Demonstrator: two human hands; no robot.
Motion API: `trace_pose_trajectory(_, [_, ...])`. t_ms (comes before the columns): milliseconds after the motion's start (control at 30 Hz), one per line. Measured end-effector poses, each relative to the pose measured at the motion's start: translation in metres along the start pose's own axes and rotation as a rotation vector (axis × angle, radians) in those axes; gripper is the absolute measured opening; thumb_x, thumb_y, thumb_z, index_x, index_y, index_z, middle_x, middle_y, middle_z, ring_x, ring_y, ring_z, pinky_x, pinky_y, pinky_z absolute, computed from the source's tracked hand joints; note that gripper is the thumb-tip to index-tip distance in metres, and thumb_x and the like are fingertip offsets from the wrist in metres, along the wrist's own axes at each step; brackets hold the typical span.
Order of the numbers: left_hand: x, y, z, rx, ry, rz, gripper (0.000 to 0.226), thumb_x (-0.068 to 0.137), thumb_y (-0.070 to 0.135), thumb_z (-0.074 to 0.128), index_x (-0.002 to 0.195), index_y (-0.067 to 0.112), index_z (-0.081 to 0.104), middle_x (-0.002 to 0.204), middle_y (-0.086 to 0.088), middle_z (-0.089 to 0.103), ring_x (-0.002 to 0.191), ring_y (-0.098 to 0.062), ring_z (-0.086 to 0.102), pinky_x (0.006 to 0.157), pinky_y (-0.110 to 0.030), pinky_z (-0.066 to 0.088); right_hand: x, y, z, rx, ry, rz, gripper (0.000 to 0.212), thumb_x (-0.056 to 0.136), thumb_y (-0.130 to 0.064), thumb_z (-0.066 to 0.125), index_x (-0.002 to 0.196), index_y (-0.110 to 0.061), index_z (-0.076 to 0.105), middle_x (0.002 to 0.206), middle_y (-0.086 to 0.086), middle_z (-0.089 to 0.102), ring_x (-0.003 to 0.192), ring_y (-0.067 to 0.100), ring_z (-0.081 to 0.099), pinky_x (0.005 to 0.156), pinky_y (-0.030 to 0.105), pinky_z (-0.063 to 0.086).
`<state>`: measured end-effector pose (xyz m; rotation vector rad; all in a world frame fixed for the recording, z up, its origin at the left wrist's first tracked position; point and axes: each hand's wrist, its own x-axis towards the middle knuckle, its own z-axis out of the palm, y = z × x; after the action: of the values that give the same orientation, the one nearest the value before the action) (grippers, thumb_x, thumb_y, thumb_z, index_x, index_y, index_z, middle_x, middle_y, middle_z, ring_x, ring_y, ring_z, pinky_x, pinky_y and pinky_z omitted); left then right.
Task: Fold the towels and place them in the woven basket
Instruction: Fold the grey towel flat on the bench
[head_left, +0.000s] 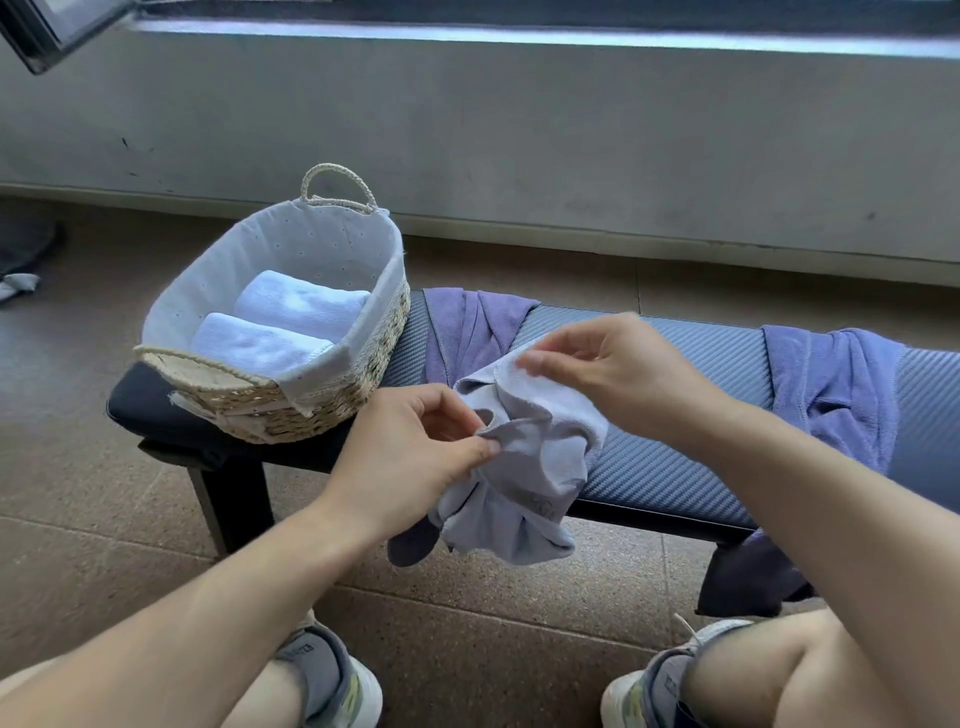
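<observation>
Setting: brown speckled floor (104, 519) under my feet, a grey wall (519, 130) ahead, and a low dark padded tabletop (675, 457) across my knees.
Woven basket: the woven basket (332, 405) stands on the tabletop's left end, lined with white cloth, one looped handle upright at the far side.
Folded towels: two pale folded towels (260, 348) lie side by side inside the basket, touching each other.
Grey towel: the crumpled grey towel (535, 457) hangs in front of the tabletop's near edge, held up between both my hands.
Left hand: my left hand (410, 457) pinches a fold at the towel's left side, fingers (483, 444) curled onto the cloth.
Right hand: my right hand (613, 374) pinches the towel's upper edge between thumb and forefinger, the other fingers bent loosely.
Purple towels: one purple towel (467, 332) lies draped over the tabletop just right of the basket; another purple towel (836, 389) is bunched further right.
Shoes: my grey shoes (332, 675) rest on the floor below.
</observation>
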<state>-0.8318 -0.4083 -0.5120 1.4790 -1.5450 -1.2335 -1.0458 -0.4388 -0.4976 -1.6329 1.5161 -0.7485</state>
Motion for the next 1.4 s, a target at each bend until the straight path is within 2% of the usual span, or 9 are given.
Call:
trace_pose_trajectory(133, [0.001,-0.008,0.005,0.162,-0.044,0.011,0.015,0.062,0.030,0.078,0.072,0.022,0.069,0.066,0.000,0.072,0.068,-0.025,0.071,0.074,-0.047,0.061,0.012,0.012,-0.001,-0.263,0.148,-0.019,0.002,0.089,-0.035,0.075,0.090,-0.033,0.075,0.085,-0.017,0.072,0.085,0.002,0.065,0.077,0.025,0.051])
trace_pose_trajectory(433, [0.003,-0.022,0.010,0.390,-0.193,0.065,0.016,0.070,0.017,0.082,0.067,0.022,0.067,0.063,0.008,0.070,0.059,-0.007,0.062,0.066,-0.029,0.050,0.029,0.015,0.026,-0.654,-0.093,-0.331,0.028,0.102,-0.040,0.054,0.126,-0.038,0.066,0.145,-0.014,0.054,0.133,0.015,0.041,0.110,0.037,0.036])
trace_pose_trajectory(533, [0.002,-0.023,0.012,0.442,-0.191,0.087,0.015,0.071,0.018,0.080,0.067,0.023,0.066,0.059,0.010,0.067,0.056,-0.002,0.058,0.060,-0.025,0.045,0.032,0.020,0.023,-0.897,-0.104,-0.239,0.032,0.096,-0.059,0.051,0.088,-0.031,0.063,0.116,-0.013,0.066,0.120,0.016,0.050,0.099,0.036,0.037])
trace_pose_trajectory(633, [0.001,-0.023,0.012,0.471,-0.179,0.101,0.015,0.072,0.019,0.079,0.067,0.023,0.065,0.055,0.014,0.063,0.052,0.001,0.052,0.057,-0.022,0.041,0.031,0.021,0.009,-0.994,0.006,-0.104,0.033,0.088,-0.055,0.064,0.075,-0.027,0.052,0.080,-0.009,0.062,0.087,0.020,0.058,0.086,0.034,0.035])
trace_pose_trajectory(833, [0.000,-0.021,0.012,0.522,-0.169,0.116,0.011,0.073,0.020,0.076,0.070,0.022,0.065,0.055,0.019,0.061,0.055,0.003,0.054,0.053,-0.013,0.036,0.030,0.030,-0.013,-0.961,0.053,0.083,0.020,0.084,-0.027,0.069,0.097,-0.033,0.055,0.100,-0.011,0.067,0.093,0.018,0.058,0.078,0.033,0.033])
trace_pose_trajectory(1033, [-0.002,-0.021,0.013,0.579,-0.169,0.111,0.009,0.074,0.025,0.074,0.072,0.025,0.065,0.059,0.023,0.062,0.059,0.004,0.056,0.054,-0.013,0.034,0.034,0.033,0.005,-0.954,0.054,-0.070,0.041,0.084,-0.036,0.068,0.124,-0.035,0.058,0.123,-0.008,0.061,0.117,0.020,0.052,0.093,0.036,0.040])
trace_pose_trajectory(1133, [-0.001,-0.021,0.014,0.580,-0.160,0.109,0.010,0.074,0.027,0.075,0.072,0.025,0.065,0.058,0.024,0.061,0.059,0.005,0.056,0.054,-0.013,0.034,0.039,0.032,0.011,-0.962,0.056,-0.140,0.018,0.092,-0.044,0.061,0.106,-0.035,0.068,0.109,-0.010,0.067,0.109,0.019,0.055,0.089,0.035,0.040])
trace_pose_trajectory(1233, [-0.001,-0.021,0.014,0.569,-0.156,0.086,0.014,0.074,0.030,0.078,0.071,0.026,0.065,0.059,0.023,0.063,0.059,0.004,0.057,0.057,-0.019,0.038,0.043,0.031,0.003,-1.024,0.029,-0.011,0.038,0.090,-0.062,0.059,0.081,-0.027,0.066,0.082,-0.006,0.063,0.089,0.021,0.058,0.078,0.034,0.034])
trace_pose_trajectory(1400, [-0.001,-0.021,0.014,0.540,-0.137,0.081,0.017,0.076,0.033,0.079,0.071,0.026,0.064,0.062,0.020,0.065,0.062,0.002,0.059,0.060,-0.024,0.043,0.040,0.035,-0.024,-1.127,0.025,0.206,0.024,0.079,-0.045,0.074,0.092,-0.025,0.068,0.085,-0.006,0.065,0.082,0.021,0.060,0.076,0.032,0.035])
